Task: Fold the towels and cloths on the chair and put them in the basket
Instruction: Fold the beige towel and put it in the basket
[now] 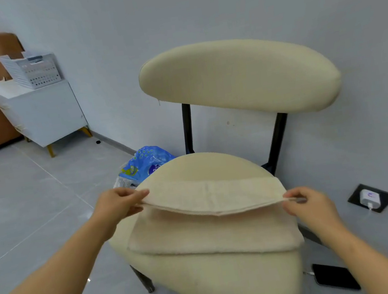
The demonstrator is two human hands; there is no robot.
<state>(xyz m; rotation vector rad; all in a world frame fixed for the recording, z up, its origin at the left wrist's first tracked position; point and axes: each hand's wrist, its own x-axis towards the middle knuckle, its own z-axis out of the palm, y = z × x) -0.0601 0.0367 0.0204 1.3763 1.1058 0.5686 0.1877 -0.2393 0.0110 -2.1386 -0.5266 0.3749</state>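
Towel [212, 234] work starts at our left hand [118, 202], clamped on the raised edge at 9 o'clock, while our right hand [308, 203] pinches the other end at 3 o'clock. We should keep that edge taut and level, then lay it square over the lower layer. The cream, thick, soft-napped towel lies part-folded across the chair [215, 166] seat. The basket [32, 69] sits well apart at 10 o'clock.

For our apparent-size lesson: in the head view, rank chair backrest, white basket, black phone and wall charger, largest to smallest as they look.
1. chair backrest
2. white basket, though it is farther off
3. black phone
4. wall charger
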